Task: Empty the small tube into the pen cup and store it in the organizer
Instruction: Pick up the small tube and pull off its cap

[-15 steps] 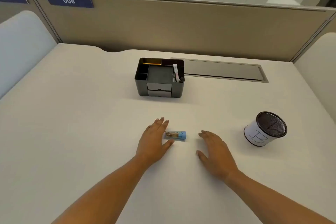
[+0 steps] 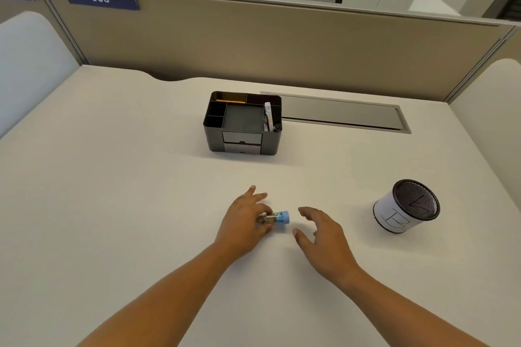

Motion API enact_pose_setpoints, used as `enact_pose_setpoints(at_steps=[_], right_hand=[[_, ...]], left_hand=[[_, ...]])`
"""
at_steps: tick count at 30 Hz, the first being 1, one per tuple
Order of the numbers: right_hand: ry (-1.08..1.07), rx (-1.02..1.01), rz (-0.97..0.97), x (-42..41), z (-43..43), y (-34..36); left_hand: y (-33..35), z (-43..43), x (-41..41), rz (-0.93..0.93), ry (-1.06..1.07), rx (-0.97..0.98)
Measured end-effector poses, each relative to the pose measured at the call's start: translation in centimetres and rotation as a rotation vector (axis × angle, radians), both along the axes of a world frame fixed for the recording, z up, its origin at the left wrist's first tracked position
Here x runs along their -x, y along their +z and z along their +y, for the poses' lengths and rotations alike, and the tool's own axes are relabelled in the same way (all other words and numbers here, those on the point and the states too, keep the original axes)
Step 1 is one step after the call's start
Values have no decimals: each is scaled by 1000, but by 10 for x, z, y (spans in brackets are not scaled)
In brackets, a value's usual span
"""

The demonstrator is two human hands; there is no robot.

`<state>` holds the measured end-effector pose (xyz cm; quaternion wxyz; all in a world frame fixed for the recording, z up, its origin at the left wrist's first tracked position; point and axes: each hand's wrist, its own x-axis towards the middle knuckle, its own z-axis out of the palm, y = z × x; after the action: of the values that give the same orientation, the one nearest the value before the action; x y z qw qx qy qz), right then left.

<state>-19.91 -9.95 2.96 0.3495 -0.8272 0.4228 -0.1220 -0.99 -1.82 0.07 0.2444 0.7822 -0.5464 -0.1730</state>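
Right now the small tube [image 2: 275, 218] lies on its side on the desk [image 2: 112, 205], blue cap [image 2: 284, 217] pointing toward the right hand, with the left hand [image 2: 245, 220] closing round its clear end. The left fingers [image 2: 260, 210] are curled over the barrel and the thumb comes in from the near side, so I'd say the pickup is the step in hand; whether the tube has left the surface I cannot tell. The right hand [image 2: 321, 236] hovers just beside the cap, fingers spread and slightly bent, gripping nothing. Next, I judge, it must pinch that cap and pull or twist it off while the left steadies the barrel. The pen cup [image 2: 406, 205] stands well off to the right, mouth open. The organizer [image 2: 244, 124] sits farther back, near the middle of the desk. Both forearms reach straight forward, wrists low.
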Motion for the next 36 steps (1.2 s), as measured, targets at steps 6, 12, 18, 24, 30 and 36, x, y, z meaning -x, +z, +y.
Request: enact_pose_setpoints(at_steps=[6,12,18,24,30,36], right_hand=[[-109,-323,-147,18,10,29],[-159,-537,-398,37,31,65],[-156,-481,-401,42,32,77],[-110,-282,-329,38,36,83],[8,144,-165,31,39,96],[110,506,20,23,31,112]], left_hand=[[41,34,34,123,39,130],[75,54,58,126,15,195],[87,53,70,151,-5,212],[88,52,88,232,-102,101],[86,45,107,366,11,132],[97,34,110,513,59,108]])
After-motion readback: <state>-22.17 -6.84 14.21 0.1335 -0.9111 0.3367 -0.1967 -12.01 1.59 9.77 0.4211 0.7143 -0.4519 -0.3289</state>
